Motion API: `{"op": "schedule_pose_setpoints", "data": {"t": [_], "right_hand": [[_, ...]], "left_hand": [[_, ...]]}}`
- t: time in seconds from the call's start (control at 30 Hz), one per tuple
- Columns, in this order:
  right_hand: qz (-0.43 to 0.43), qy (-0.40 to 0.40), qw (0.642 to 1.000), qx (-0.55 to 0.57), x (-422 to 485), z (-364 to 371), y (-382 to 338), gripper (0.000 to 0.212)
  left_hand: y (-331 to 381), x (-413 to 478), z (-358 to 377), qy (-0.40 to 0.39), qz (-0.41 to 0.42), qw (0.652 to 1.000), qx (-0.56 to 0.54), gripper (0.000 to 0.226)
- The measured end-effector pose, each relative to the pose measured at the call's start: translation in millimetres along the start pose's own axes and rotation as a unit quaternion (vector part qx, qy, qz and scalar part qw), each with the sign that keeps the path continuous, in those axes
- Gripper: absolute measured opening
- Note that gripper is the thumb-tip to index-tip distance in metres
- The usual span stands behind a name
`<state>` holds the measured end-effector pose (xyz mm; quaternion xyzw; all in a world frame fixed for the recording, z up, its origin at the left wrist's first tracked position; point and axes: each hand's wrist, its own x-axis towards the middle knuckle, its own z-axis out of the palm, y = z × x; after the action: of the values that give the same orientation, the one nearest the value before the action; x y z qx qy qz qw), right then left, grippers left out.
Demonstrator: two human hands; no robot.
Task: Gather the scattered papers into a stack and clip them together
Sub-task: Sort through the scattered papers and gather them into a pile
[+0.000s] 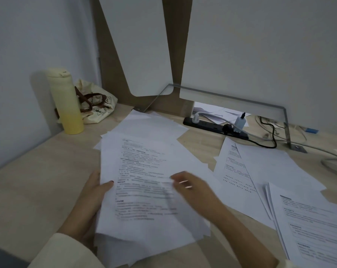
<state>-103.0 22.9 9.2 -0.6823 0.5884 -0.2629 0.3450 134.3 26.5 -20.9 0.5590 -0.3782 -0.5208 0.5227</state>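
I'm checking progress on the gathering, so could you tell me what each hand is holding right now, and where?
The left hand grips the gathered stack of papers at its left edge, thumb on top. The right hand lies blurred on the top sheet; whether it grips cannot be told.

A pale cream, soft fabric sleeve (67, 250) covers the left forearm at seven o'clock, ending at the wrist. The left hand (92, 198) has a dark red painted thumbnail. The right hand (192, 187), blurred, is bare-armed, with a sliver of pale cuff at five o'clock.
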Motion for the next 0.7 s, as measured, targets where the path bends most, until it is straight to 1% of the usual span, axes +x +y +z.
{"op": "schedule_pose_setpoints", "data": {"t": [0.03, 0.07, 0.1, 0.17, 0.2, 0.23, 0.27, 0.3, 0.33, 0.37, 0.43, 0.47, 0.57, 0.6, 0.63, 0.7], "right_hand": [[0.042, 0.044, 0.998, 0.007, 5, -11, 10, 0.024], [0.084, 0.072, 0.994, 0.010, 9, -20, 19, 0.027], [0.124, 0.087, 0.988, 0.013, 11, -27, 27, 0.031], [0.198, 0.082, 0.976, 0.030, 14, -35, 38, 0.043], [0.228, 0.082, 0.968, 0.060, 15, -38, 40, 0.046], [0.250, 0.088, 0.958, 0.109, 16, -39, 42, 0.045], [0.267, 0.098, 0.944, 0.169, 15, -41, 41, 0.037], [0.282, 0.101, 0.928, 0.222, 16, -43, 42, 0.023], [0.299, 0.104, 0.916, 0.248, 16, -44, 42, 0.013], [0.312, 0.109, 0.908, 0.257, 17, -46, 43, 0.011], [0.329, 0.131, 0.897, 0.263, 20, -46, 46, 0.015], [0.333, 0.147, 0.897, 0.251, 22, -45, 45, 0.015], [0.315, 0.173, 0.919, 0.163, 24, -41, 40, 0.015], [0.311, 0.175, 0.920, 0.161, 23, -41, 40, 0.014], [0.313, 0.176, 0.916, 0.178, 23, -42, 40, 0.012], [0.324, 0.174, 0.896, 0.248, 19, -48, 39, 0.009]], "left_hand": [[3, -2, -8, 0.010, 0.015, 1.000, -0.009, 0.037], [7, -6, -15, 0.022, 0.029, 0.999, -0.010, 0.028], [10, -11, -25, 0.040, 0.037, 0.999, -0.002, 0.024], [11, -18, -42, 0.057, 0.033, 0.998, 0.004, 0.025], [8, -21, -49, 0.048, 0.025, 0.999, 0.006, 0.027], [3, -21, -55, 0.036, 0.010, 0.999, 0.013, 0.029], [-4, -19, -59, 0.034, -0.007, 0.999, 0.020, 0.031], [-10, -17, -61, 0.042, -0.016, 0.999, 0.030, 0.033], [-15, -13, -63, 0.051, -0.014, 0.998, 0.038, 0.035], [-19, -9, -64, 0.064, -0.013, 0.997, 0.046, 0.036], [-27, -3, -64, 0.071, -0.009, 0.996, 0.048, 0.039], [-29, -1, -64, 0.072, -0.010, 0.996, 0.046, 0.040], [-35, 5, -67, 0.079, -0.013, 0.996, 0.049, 0.042], [-35, 7, -67, 0.080, -0.012, 0.995, 0.055, 0.042], [-36, 9, -67, 0.082, -0.010, 0.995, 0.059, 0.042], [-38, 10, -68, 0.085, -0.011, 0.995, 0.059, 0.043]]}}
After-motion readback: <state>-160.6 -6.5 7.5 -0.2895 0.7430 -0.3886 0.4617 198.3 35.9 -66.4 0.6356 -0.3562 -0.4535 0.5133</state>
